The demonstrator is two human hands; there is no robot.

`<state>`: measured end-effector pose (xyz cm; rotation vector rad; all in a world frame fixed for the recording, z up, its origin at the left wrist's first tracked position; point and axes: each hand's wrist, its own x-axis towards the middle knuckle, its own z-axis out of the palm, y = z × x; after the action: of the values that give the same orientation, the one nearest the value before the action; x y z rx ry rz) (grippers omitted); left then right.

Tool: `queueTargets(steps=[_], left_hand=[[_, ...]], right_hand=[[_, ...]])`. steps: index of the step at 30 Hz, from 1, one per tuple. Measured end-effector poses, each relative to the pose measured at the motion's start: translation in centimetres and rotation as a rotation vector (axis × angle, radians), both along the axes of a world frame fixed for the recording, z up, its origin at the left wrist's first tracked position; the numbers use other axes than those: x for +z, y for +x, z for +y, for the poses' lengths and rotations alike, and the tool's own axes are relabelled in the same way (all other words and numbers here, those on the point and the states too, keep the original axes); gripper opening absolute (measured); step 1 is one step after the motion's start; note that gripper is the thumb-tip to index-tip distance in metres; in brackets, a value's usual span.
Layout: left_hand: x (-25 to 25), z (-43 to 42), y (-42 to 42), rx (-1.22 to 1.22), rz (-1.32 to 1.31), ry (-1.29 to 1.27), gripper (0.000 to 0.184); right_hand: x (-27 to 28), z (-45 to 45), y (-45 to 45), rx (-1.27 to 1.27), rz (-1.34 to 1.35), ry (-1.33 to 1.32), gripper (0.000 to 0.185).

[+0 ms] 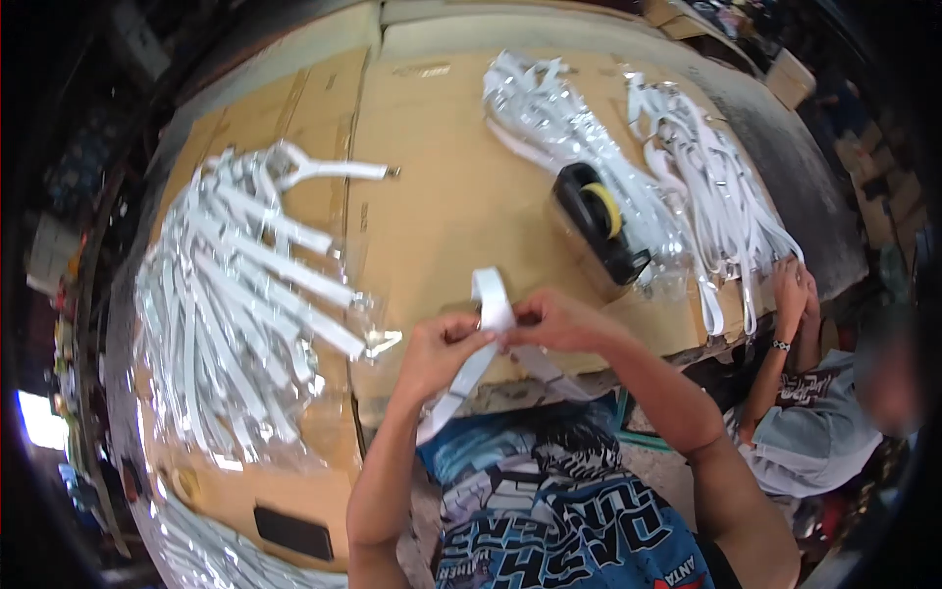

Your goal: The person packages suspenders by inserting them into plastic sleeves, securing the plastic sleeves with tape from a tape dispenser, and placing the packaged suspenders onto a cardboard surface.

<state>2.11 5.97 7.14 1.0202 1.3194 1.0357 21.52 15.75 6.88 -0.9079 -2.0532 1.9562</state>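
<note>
Item 1: white flat fabric strap (pixel 497 312), looped upward between the hands, its tails hanging towards the person's lap. Left hand (pixel 440 351) and right hand (pixel 557 320): each closed in a fingertip pinch on it. Step, as judged: aligning the strap where it overlaps; this calls for close, steady pinches.

Item 2: clear plastic wrapping with white straps (pixel 235 285), left of the left hand, on the cardboard-covered tabletop (pixel 422 196).

Item 3: clear plastic-wrapped white bundle (pixel 589 128), beyond the right hand.

Item 4: black tape dispenser (pixel 587 226), holding a yellow-centred roll (pixel 609 208), just beyond the right hand.
</note>
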Motion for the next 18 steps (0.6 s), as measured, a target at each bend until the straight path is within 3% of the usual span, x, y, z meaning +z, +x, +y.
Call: queueTargets(steps=[3,6,15,18], left_hand=[[-0.6,-0.6,0.3,0.040,0.019,-0.069,0.017],[-0.2,-1.5,0.5,0.042,0.011,-0.104,0.018],[0.8,-1.6,0.6,0.061,-0.067,-0.016,0.021],[0.8,-1.7,0.9,0.048,-0.088,-0.037,0.020]], right_hand=[[-1.8,-0.5,0.3,-0.008,-0.040,0.054,0.029],[0.0,-1.6,0.4,-0.007,-0.058,0.087,0.028],[-0.9,-2.0,0.2,-0.034,0.044,0.022,0.024],[0.4,-1.7,0.9,-0.024,-0.054,0.098,0.022]])
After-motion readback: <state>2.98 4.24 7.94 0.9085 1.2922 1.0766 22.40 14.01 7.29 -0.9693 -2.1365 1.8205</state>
